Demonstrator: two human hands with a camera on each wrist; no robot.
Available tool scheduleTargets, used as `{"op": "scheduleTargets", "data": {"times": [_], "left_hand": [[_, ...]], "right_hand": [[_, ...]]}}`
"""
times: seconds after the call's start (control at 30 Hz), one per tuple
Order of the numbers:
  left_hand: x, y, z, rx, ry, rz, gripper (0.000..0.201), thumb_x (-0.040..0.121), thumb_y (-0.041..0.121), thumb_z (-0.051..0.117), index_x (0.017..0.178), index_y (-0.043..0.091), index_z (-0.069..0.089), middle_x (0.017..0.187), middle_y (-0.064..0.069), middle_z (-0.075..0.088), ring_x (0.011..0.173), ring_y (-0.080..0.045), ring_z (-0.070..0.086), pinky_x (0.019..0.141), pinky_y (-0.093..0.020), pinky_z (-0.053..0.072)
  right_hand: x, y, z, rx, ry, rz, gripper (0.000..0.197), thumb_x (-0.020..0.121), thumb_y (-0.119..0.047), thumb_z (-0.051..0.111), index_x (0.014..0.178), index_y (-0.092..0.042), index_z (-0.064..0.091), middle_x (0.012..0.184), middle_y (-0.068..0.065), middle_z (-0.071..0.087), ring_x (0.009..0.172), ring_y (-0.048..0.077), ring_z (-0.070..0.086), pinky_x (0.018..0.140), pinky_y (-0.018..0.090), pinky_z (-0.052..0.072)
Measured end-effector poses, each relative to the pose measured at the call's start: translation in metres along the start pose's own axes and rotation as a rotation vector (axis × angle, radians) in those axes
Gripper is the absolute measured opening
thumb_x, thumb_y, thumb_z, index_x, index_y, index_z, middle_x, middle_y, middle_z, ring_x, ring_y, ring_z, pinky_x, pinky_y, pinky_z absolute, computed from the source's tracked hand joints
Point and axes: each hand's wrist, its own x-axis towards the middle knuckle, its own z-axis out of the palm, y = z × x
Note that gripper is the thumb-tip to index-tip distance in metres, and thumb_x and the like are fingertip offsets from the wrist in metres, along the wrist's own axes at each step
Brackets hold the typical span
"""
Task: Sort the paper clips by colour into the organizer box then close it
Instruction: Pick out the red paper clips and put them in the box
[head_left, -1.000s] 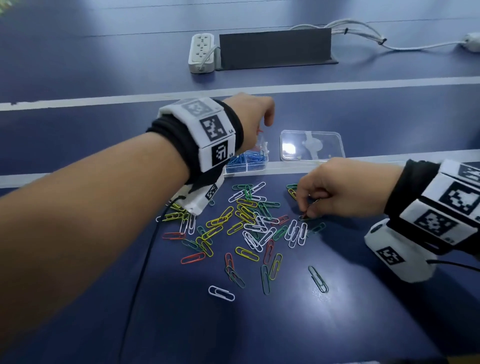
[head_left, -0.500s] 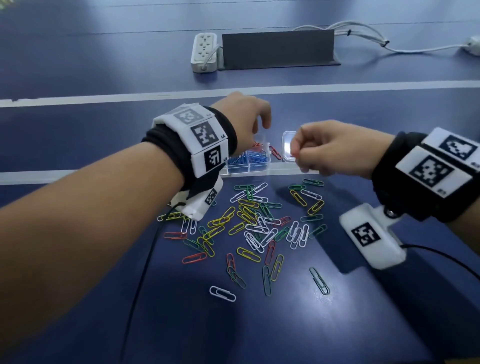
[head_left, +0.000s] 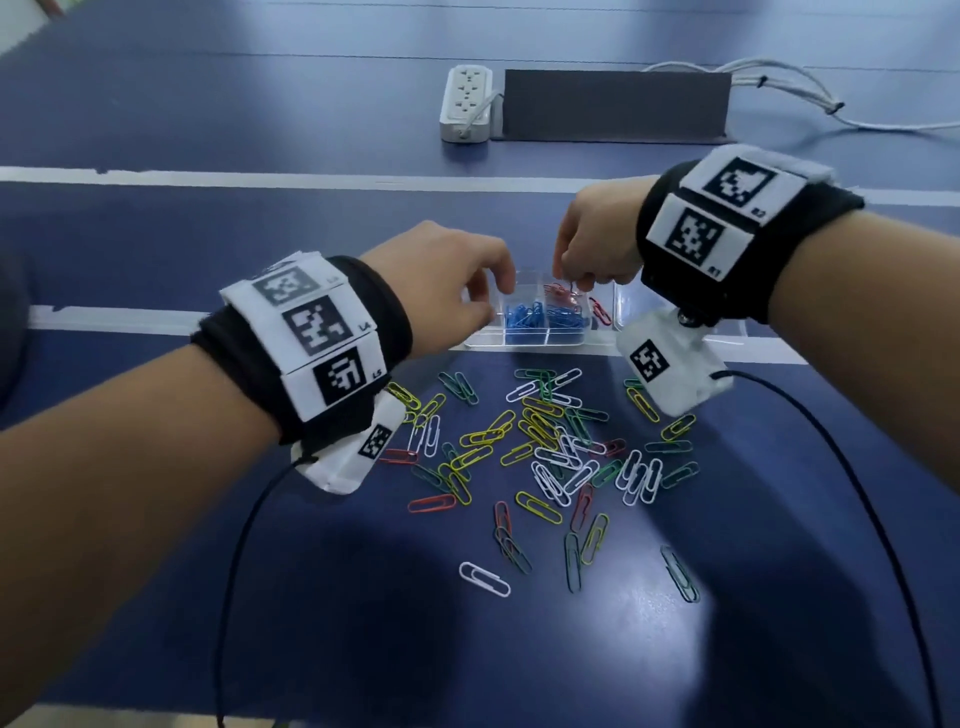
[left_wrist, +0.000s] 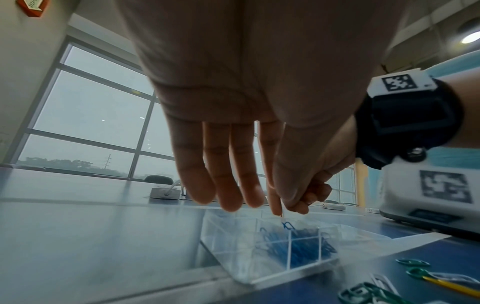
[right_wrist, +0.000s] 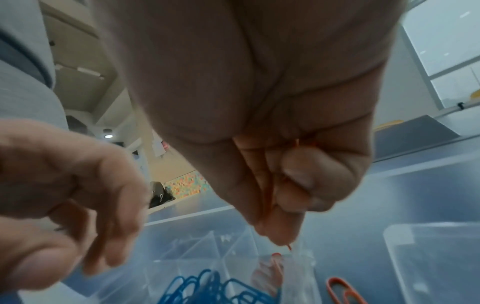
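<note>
Red clip (right_wrist: 270, 197) mostly hidden within pinching right hand (right_wrist: 272, 144) fingers.

The smooth tabletop (head_left: 156, 234) was dark navy blue, crossed by pale white stripes (head_left: 260, 179). The clear, colourless plastic organizer box (head_left: 524, 340) held bright blue wire paper clips (head_left: 524, 319) and, behind them, red wire paper clips (head_left: 558, 296). The loose wire paper clips (head_left: 540, 441) scattered on the navy were yellow, green, white, red and orange. Both black fabric wristbands (head_left: 384, 306) carried white tags printed with black square codes. The plastic power strip (head_left: 465, 101) was white, and the flat panel (head_left: 615, 104) beside it was dark grey.
</note>
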Motion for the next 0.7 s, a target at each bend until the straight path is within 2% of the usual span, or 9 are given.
{"op": "scheduleTargets", "data": {"times": [0.03,0.13,0.17,0.27,0.4,0.47,0.53,0.6,0.7], "left_hand": [[-0.004,-0.002,0.000,-0.002,-0.008,-0.003,0.022,0.082,0.019,0.058,0.103,0.023,0.061,0.086,0.006,0.065,0.073,-0.015,0.054,0.076,-0.023,0.042],[-0.016,-0.007,0.000,-0.016,-0.037,-0.018,0.019,0.083,0.022,0.060,0.102,0.024,0.061,0.086,0.007,0.065,0.074,-0.015,0.058,0.076,-0.023,0.043],[-0.019,-0.008,0.000,-0.021,-0.043,-0.019,0.019,0.083,0.022,0.060,0.102,0.025,0.061,0.085,0.008,0.065,0.075,-0.015,0.059,0.075,-0.023,0.043],[-0.028,-0.010,0.000,-0.030,-0.061,-0.019,0.019,0.083,0.023,0.060,0.102,0.026,0.060,0.084,0.009,0.063,0.075,-0.015,0.059,0.074,-0.024,0.044],[-0.040,-0.011,0.001,-0.042,-0.088,-0.020,0.018,0.083,0.024,0.060,0.100,0.027,0.061,0.076,0.012,0.060,0.072,-0.012,0.059,0.073,-0.025,0.045],[-0.045,-0.014,0.002,-0.024,-0.114,-0.020,0.014,0.082,0.025,0.061,0.095,0.026,0.063,0.070,0.012,0.058,0.066,-0.008,0.056,0.070,-0.023,0.045],[-0.051,-0.017,0.002,0.010,-0.151,-0.029,0.008,0.079,0.025,0.063,0.087,0.025,0.064,0.064,0.009,0.058,0.061,-0.004,0.053,0.064,-0.021,0.043],[-0.056,-0.021,0.003,0.047,-0.205,-0.055,0.004,0.078,0.028,0.065,0.081,0.026,0.064,0.061,0.007,0.058,0.059,-0.003,0.052,0.061,-0.020,0.041],[-0.063,-0.024,0.003,0.074,-0.263,-0.102,0.006,0.077,0.032,0.067,0.079,0.027,0.064,0.061,0.008,0.058,0.061,-0.004,0.053,0.061,-0.020,0.042]], "right_hand": [[0.002,-0.001,-0.001,-0.027,0.017,-0.001,0.024,0.081,-0.015,0.056,0.097,-0.008,0.073,0.083,0.008,0.071,0.066,0.019,0.056,0.078,0.032,0.055],[0.006,-0.004,-0.006,-0.004,-0.030,-0.026,0.031,0.076,-0.010,0.064,0.104,0.002,0.069,0.059,0.005,0.057,0.042,0.008,0.051,0.051,0.014,0.047],[0.007,-0.005,-0.007,0.015,-0.041,-0.039,0.032,0.076,-0.009,0.066,0.106,0.002,0.068,0.058,0.002,0.055,0.040,0.006,0.051,0.048,0.014,0.046],[0.008,-0.006,-0.009,0.023,0.013,-0.078,0.030,0.077,-0.014,0.067,0.106,-0.016,0.070,0.064,-0.007,0.058,0.056,0.011,0.055,0.060,0.024,0.049],[0.004,-0.007,-0.015,0.037,-0.005,-0.056,0.023,0.075,-0.005,0.068,0.094,-0.018,0.072,0.059,-0.003,0.063,0.054,0.009,0.056,0.044,0.015,0.041],[0.003,-0.003,-0.016,-0.003,0.066,-0.016,0.018,0.076,-0.005,0.065,0.090,-0.013,0.073,0.052,-0.002,0.064,0.056,0.013,0.058,0.049,0.018,0.043],[0.001,0.004,-0.012,-0.112,0.084,0.027,0.020,0.076,-0.007,0.066,0.095,-0.007,0.073,0.065,0.005,0.066,0.066,0.021,0.060,0.060,0.025,0.051],[0.001,0.011,-0.006,-0.197,0.008,0.070,0.025,0.073,-0.015,0.073,0.096,-0.005,0.072,0.074,0.008,0.065,0.069,0.023,0.060,0.063,0.025,0.050],[0.000,0.017,0.005,-0.249,-0.053,0.071,0.036,0.066,-0.031,0.080,0.090,-0.006,0.074,0.086,0.009,0.073,0.075,0.026,0.064,0.071,0.032,0.052]]}}
